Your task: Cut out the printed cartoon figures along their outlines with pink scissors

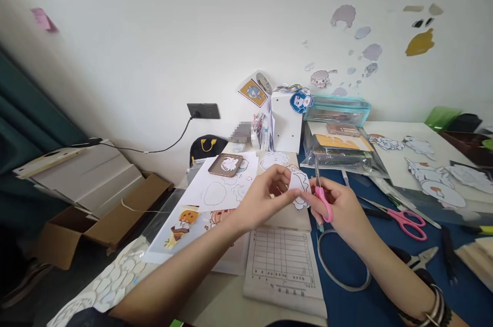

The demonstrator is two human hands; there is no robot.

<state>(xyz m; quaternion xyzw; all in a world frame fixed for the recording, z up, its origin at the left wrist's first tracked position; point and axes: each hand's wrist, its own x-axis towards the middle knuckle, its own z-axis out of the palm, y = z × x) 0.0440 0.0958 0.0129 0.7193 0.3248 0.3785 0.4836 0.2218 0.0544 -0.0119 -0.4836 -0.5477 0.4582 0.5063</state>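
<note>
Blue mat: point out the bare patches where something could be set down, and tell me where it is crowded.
The blue mat shows bare inside the grey ring and between the right hand and the pink scissors lying on it. The pale desk edge left of the printed table sheet is bare too. Crowded: paper sheets behind the left hand, and plastic pouches.

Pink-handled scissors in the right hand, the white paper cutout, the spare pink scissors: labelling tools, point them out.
Pink-handled scissors [322, 203], head view, handle.
White paper cutout [299, 183], head view, middle.
Spare pink scissors [409, 223], head view, handle loops.

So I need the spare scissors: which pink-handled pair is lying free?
The pair on the blue mat, right of the right hand; the other pair is in that hand.
</note>
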